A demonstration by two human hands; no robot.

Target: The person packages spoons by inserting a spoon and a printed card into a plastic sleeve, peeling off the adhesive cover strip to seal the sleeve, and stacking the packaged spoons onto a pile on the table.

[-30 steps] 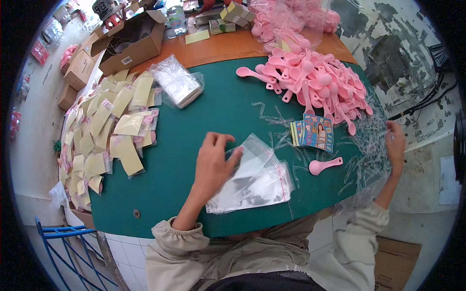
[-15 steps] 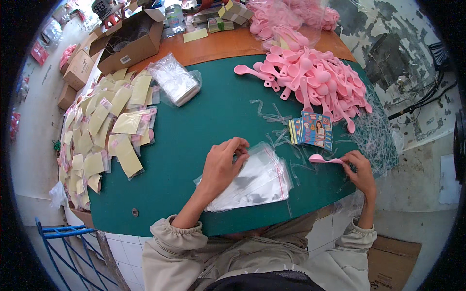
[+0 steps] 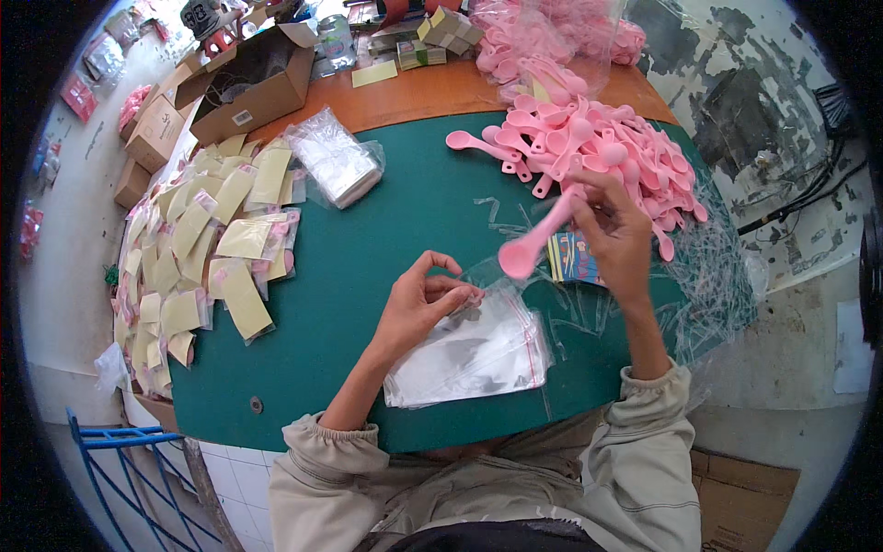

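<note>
My right hand grips a pink spoon by its handle, bowl pointing down and to the left. The spoon is held over the far edge of a stack of clear plastic bags. At that stack, my left hand has thumb and fingers closed on a clear plastic bag, whose edge is lifted towards the spoon bowl. Partly behind my right hand and wrist lies a pile of printed cards, blue on top.
A large heap of pink spoons covers the far right, beside a tangle of clear plastic strips. Filled bags with cream cards spread along the left. A packet of bags and a cardboard box lie farther back.
My right hand has carried the spoon up and left from the table's right side to above the bags. My left hand has pinched and lifted a bag's edge.
</note>
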